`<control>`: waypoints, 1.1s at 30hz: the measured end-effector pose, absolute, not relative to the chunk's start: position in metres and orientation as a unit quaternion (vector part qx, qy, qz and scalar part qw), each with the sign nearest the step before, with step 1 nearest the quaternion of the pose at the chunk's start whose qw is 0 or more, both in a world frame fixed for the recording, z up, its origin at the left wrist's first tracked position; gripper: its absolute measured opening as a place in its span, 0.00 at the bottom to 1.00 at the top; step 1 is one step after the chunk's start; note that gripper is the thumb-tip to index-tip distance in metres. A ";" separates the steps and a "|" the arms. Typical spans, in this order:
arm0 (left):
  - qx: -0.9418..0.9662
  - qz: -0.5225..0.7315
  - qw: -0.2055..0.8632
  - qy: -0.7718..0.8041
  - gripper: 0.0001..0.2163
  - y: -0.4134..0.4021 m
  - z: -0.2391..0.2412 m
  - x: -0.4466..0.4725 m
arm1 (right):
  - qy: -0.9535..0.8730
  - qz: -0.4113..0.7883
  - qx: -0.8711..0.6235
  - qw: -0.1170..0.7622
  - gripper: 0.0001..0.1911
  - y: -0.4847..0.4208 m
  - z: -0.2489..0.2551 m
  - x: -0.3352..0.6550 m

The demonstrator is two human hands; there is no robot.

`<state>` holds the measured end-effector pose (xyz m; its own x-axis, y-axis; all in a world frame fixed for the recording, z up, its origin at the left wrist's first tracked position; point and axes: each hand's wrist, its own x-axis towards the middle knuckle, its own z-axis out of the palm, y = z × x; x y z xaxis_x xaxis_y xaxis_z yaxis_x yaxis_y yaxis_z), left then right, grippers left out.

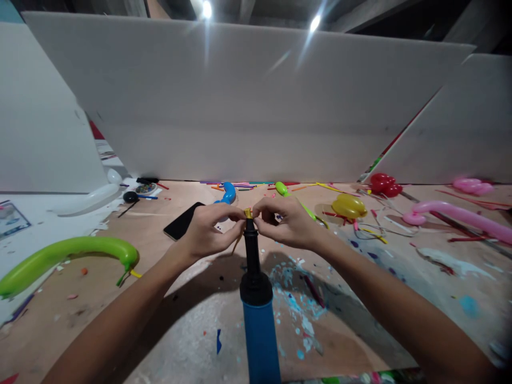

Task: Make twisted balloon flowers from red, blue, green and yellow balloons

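Observation:
A blue hand balloon pump (261,336) with a black nozzle (252,250) points away from me in the middle of the view. At the nozzle's tip sits the mouth of a small yellow balloon (248,213); the rest of it is mostly hidden. My left hand (212,226) pinches the balloon from the left, thumb and forefinger at the tip. From the right, my right hand (284,221) pinches it the same way, its other fingers curled.
A black phone (184,221) lies behind my left hand. Inflated balloons lie around: a long green one (72,253) at left, a yellow one (349,206), a red one (384,185) and a pink one (460,216) at right. White boards (256,106) stand along the back.

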<state>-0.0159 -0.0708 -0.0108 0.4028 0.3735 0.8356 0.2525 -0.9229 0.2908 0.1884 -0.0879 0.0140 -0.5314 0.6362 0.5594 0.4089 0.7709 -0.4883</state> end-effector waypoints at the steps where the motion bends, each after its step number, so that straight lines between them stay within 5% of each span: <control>1: 0.834 0.516 0.056 0.188 0.03 -0.071 -0.011 -0.016 | -0.860 0.151 -0.303 0.381 0.02 -0.088 0.014 0.188; 13: 0.854 0.490 -0.009 0.178 0.01 -0.067 -0.005 -0.020 | -0.850 0.155 -0.313 0.396 0.02 -0.086 0.010 0.184; 33: 0.865 0.452 0.092 0.199 0.03 -0.058 -0.005 -0.016 | -0.846 0.200 -0.310 0.385 0.04 -0.080 0.006 0.188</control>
<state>-0.0156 -0.0577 -0.0050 0.5117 0.4273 0.7454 0.2609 -0.9039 0.3390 0.1878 -0.0803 0.0056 -0.5121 0.6783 0.5270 0.3701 0.7279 -0.5772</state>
